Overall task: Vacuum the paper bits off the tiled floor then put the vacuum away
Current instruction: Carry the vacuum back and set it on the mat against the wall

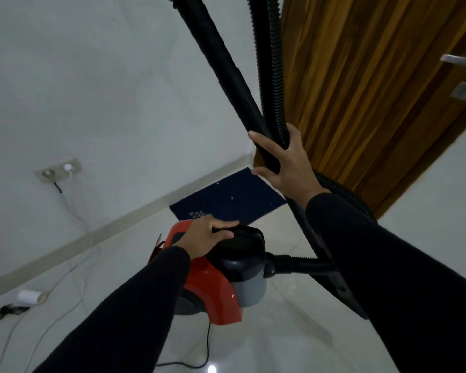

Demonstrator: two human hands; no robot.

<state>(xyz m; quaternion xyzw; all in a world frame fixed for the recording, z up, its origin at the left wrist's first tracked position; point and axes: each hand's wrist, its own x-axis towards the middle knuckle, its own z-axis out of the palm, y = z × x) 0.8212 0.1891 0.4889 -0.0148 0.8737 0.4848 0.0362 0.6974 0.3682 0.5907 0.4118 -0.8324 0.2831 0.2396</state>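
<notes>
Gripping the black top handle of the vacuum (pixel 221 267) with left hand (pixel 209 235), fingers curled over the handle; right hand (pixel 283 162) wrapped round the rigid wand (pixel 223 68) with the ribbed hose (pixel 273 76) pinned against it, fingers loosely spread along the tube. Sits on the tiled floor (pixel 280 345) near the wall edge, just short of the blue mat (pixel 226 197) at the corner by the wooden door (pixel 361 90). Looks like put-away stage, probably. White specks showing on the mat; no bits visible on the tiles here. Handling guess: canister body moderately heavy, rigid plastic, so lift by the top handle only. Wand stiff, long, top-heavy when upright; hold mid-length. Hose floppy and springy, will swing and snag unless kept bundled with the wand. Power cord (pixel 207 345) trails off the rear across the floor; can't tell whether plugged into the wall socket (pixel 58 170). Trip/drag risk when carrying.
</notes>
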